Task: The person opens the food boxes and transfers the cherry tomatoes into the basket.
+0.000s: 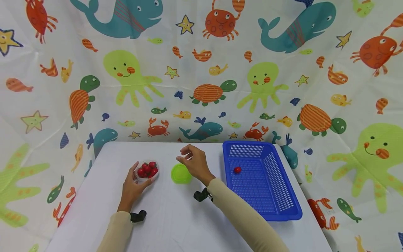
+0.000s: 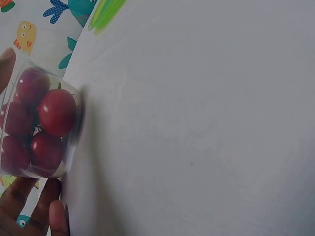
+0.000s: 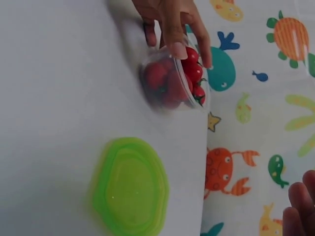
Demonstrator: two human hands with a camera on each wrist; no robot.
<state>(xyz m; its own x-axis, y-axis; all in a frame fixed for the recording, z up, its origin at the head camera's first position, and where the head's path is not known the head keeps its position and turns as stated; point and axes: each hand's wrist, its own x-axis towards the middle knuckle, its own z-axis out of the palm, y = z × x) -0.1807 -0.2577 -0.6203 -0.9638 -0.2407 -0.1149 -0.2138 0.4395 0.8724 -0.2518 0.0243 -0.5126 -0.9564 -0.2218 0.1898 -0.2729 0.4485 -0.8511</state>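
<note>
A clear plastic container [image 1: 142, 179] full of red cherry tomatoes [image 1: 147, 169] stands on the left half of the table. My left hand [image 1: 133, 189] grips it, thumb on one side and fingers on the other; the left wrist view shows the container [image 2: 69, 152] between thumb and fingertips. Just right of it, a green lid [image 1: 181, 174] lies flat. Over the lid's back right side hangs my right hand [image 1: 196, 164], fingers loosely bent and holding nothing. In the right wrist view its fingertips [image 3: 300, 206] are apart from the lid [image 3: 132, 189] and the container [image 3: 165, 101].
A blue plastic basket [image 1: 266, 217] stands at the right of the white table [image 1: 176, 227], with one red tomato [image 1: 237, 169] inside near its left wall. Behind the table hangs a curtain [image 1: 189, 49] printed with sea animals.
</note>
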